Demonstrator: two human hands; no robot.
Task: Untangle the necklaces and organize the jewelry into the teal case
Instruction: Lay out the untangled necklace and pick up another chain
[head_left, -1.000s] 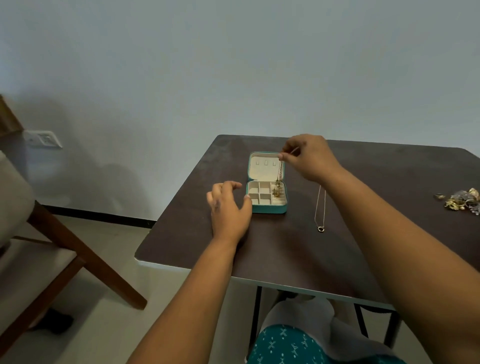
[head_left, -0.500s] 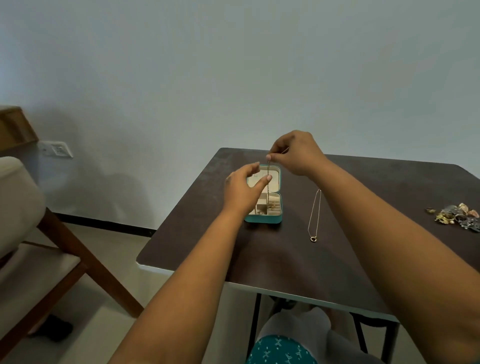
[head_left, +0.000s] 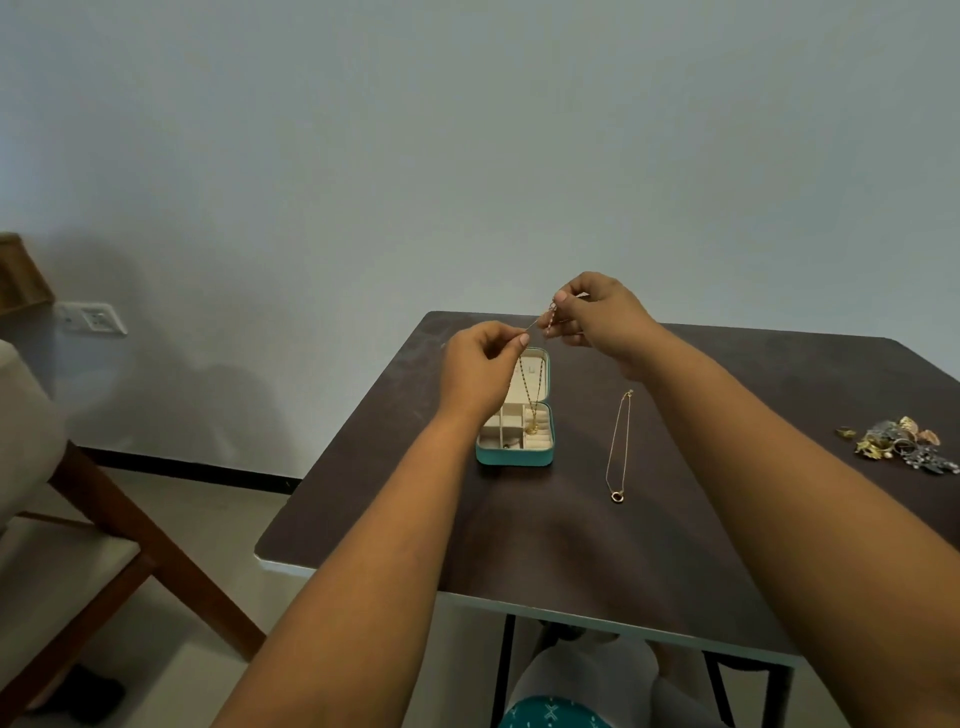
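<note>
Both hands are up above the teal case (head_left: 515, 456), and each one pinches an end of a thin gold necklace (head_left: 531, 391). The left hand (head_left: 480, 370) holds one end between thumb and finger. The right hand (head_left: 597, 317) holds the other end a little higher, just beside it. The chain hangs down in a loop between them, and its small gold charm dangles over the case, close to the little boxes inside. It is hard to tell if the charm touches the case yet.

The case sits open on the dark surface (head_left: 571, 545), with its lid tipped back. A second necklace (head_left: 619, 446) lies straight on the surface just to the right of the case. A pile of other jewelry (head_left: 901, 444) sits far off at the right edge.

The step now looks like putting this necklace into the case. Next, the hands likely need to fix the ends near the lid, or lower the chain slowly so it does not twist up. Then the 2nd necklace and the pile are left to do.
</note>
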